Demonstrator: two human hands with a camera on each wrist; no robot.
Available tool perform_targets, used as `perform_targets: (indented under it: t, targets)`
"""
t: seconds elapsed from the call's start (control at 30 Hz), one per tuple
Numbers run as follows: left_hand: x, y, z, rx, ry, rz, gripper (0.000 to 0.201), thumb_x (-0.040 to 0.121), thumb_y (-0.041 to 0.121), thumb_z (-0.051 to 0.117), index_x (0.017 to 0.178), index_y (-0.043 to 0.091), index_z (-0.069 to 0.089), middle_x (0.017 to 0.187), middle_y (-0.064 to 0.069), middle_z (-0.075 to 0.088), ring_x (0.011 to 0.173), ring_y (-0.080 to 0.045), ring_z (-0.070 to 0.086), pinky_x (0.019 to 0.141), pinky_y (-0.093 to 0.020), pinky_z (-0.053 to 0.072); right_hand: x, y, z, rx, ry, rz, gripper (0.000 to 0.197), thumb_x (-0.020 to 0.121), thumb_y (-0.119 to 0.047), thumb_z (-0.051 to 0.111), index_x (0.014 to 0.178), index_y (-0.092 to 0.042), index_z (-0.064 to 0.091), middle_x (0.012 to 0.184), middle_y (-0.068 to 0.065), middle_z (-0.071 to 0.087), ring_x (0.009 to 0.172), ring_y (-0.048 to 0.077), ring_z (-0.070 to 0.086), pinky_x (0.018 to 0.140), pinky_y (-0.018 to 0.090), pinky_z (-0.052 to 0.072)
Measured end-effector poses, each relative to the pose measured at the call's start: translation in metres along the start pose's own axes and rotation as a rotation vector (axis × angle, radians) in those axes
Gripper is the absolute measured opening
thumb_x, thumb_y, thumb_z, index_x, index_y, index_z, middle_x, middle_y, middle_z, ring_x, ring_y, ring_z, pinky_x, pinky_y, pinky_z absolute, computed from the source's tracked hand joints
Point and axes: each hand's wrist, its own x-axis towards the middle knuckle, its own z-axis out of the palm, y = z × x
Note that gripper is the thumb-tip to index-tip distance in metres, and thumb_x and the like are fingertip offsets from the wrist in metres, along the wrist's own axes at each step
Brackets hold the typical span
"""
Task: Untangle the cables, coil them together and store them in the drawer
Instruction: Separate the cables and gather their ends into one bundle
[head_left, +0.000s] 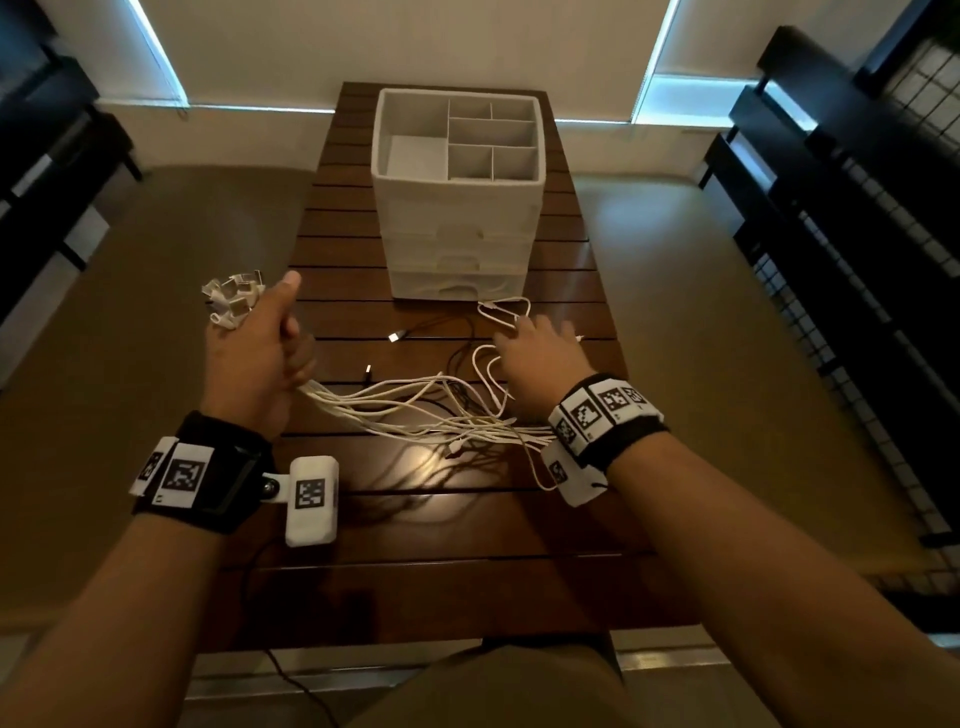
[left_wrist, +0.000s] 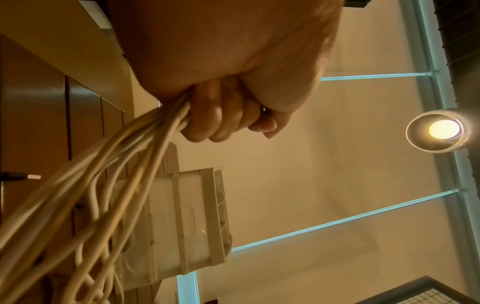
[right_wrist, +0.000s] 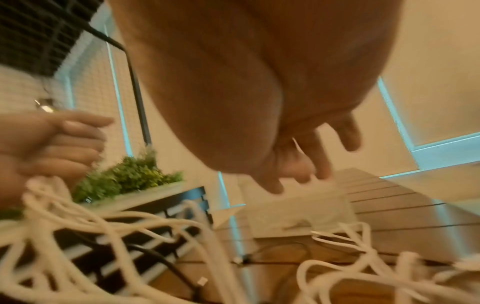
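Head view: white cables (head_left: 415, 410) bunched in left hand (head_left: 260, 358) grip, trailing across table (head_left: 457, 525); right hand (head_left: 540, 358) splayed over loops. Black cable (head_left: 441, 327) could be snagged and dragged if pulled.

The left hand (left_wrist: 223, 86) grips a bunch of white cables (left_wrist: 109, 176). Behind them stands a white drawer box (left_wrist: 182, 222).

No readable text, brands or numbers anywhere; only black-and-white square code markers (head_left: 183, 475) on both wristbands, not decodable.
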Motion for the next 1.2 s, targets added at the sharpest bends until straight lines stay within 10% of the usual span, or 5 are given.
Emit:
perform_targets:
  t: [0.1,0.23,0.43,0.97,1.2]
  targets:
    - [-0.003,0.005,0.009,-0.033,-0.048,-0.021,0.049,0.103,0.04,0.059,0.063,0.02,0.041,0.046,0.006,0.022,0.038,-0.01,0.019,0.038,-0.023,0.016,-0.003,-0.039,-0.028,0.522,0.403,-0.257,0.059,0.096,-0.017,0.054,0.153,-0.016,0.044,0.149,0.013,0.049,0.137,0.031,0.045,0.116,0.048,0.036]
    - [-0.012,0.01,0.023,-0.115,-0.122,-0.051,0.053,0.105,0.039,0.053,0.058,0.021,0.035,0.043,0.005,0.018,0.037,-0.013,0.014,0.038,-0.024,0.017,-0.012,-0.104,-0.042,0.956,0.171,-0.568,0.081,0.091,-0.027,0.073,0.157,-0.021,0.027,0.122,0.009,0.068,0.104,0.022,0.066,0.092,0.034,0.052]
    - [-0.012,0.024,0.01,-0.085,-0.156,-0.056,0.055,0.103,0.036,0.056,0.058,0.022,0.028,0.045,0.006,0.017,0.039,-0.011,0.012,0.039,-0.025,0.012,0.008,-0.084,0.009,0.572,0.171,-0.331,0.025,0.096,-0.046,0.063,0.092,-0.023,0.071,0.082,0.001,0.071,0.081,0.026,0.068,0.067,0.037,0.052]
    - [-0.003,-0.018,0.0,0.114,-0.022,-0.092,0.052,0.098,0.035,0.068,0.063,0.025,0.031,0.048,0.006,0.025,0.039,-0.012,0.02,0.041,-0.02,0.017,-0.001,-0.003,0.083,0.291,-0.089,-0.002,0.032,0.096,-0.045,0.06,0.112,-0.019,0.068,0.108,0.01,0.071,0.103,0.034,0.069,0.083,0.041,0.054]
    - [-0.005,-0.03,-0.013,0.237,-0.044,-0.173,0.049,0.1,0.023,0.065,0.062,0.025,0.035,0.051,0.004,0.026,0.039,-0.012,0.019,0.042,-0.021,0.017,0.019,0.016,0.034,0.859,-0.464,-0.186,0.08,0.078,-0.068,0.076,0.144,-0.03,0.053,0.136,-0.014,0.057,0.121,0.01,0.056,0.103,0.037,0.048]
